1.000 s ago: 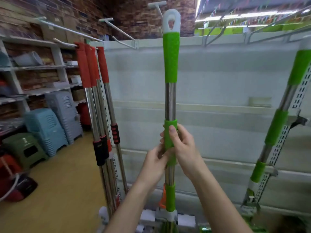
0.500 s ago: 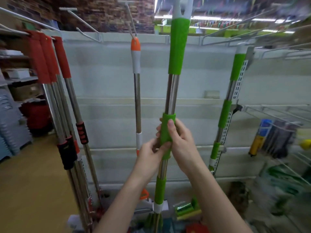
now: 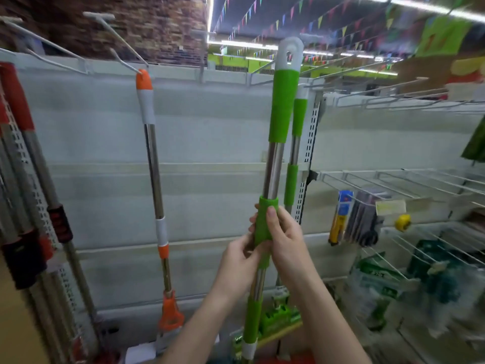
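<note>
Hands at the middle of a green mop handle (image 3: 274, 166), held nearly upright before a white shelf wall (image 3: 210, 143). Right hand (image 3: 284, 241) wraps the green collar, thumb laid along its front. Left hand (image 3: 240, 266) grips the handle just below, fingers curled round it. Orange mop (image 3: 154, 185) hangs from a hook to the left; second green mop (image 3: 295, 158) stands just behind. Red-handled mops (image 3: 31, 179) lean at far left; wire racks (image 3: 409, 185) at right.

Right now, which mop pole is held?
The front green pole: left hand and right hand grip its middle. The other green pole sits behind; orange pole and red poles are left, untouched.
</note>
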A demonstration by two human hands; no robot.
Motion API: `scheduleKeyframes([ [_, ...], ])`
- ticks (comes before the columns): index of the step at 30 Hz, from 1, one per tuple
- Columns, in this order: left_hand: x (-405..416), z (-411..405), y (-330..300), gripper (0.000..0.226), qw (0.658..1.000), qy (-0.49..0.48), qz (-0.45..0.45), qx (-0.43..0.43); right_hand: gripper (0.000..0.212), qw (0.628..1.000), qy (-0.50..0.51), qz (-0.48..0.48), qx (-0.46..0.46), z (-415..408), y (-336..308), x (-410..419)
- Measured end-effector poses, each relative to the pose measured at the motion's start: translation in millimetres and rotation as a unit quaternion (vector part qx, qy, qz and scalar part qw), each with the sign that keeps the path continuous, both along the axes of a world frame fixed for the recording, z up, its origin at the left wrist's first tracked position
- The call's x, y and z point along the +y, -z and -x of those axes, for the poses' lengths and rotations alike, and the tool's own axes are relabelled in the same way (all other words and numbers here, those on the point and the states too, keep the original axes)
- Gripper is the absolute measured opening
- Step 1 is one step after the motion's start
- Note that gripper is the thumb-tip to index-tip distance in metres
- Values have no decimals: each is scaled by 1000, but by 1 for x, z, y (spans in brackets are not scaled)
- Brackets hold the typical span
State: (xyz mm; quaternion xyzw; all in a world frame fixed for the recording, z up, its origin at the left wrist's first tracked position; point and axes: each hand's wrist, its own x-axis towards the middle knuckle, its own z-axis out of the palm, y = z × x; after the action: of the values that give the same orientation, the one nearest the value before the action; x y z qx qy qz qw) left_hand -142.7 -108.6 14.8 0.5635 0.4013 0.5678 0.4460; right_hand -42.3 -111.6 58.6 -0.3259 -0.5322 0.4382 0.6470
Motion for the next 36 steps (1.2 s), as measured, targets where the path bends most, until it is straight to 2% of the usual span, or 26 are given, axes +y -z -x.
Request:
scheduleKeyframes([
  [6, 18, -75, 12, 14, 999, -35, 15, 20, 46, 999, -38, 8, -7, -73, 15, 29],
  [15, 51, -155, 18, 30, 996, -59, 32, -63, 37, 995, -92, 5, -48, -149, 21, 72],
  [24, 85, -180, 14, 20, 997, -61, 22, -35, 33, 996, -59, -17, -61, -174, 9, 96],
  [36, 104, -174, 19, 19, 995, -82, 56, -32, 29, 994, -80, 28, -68, -169, 15, 118],
])
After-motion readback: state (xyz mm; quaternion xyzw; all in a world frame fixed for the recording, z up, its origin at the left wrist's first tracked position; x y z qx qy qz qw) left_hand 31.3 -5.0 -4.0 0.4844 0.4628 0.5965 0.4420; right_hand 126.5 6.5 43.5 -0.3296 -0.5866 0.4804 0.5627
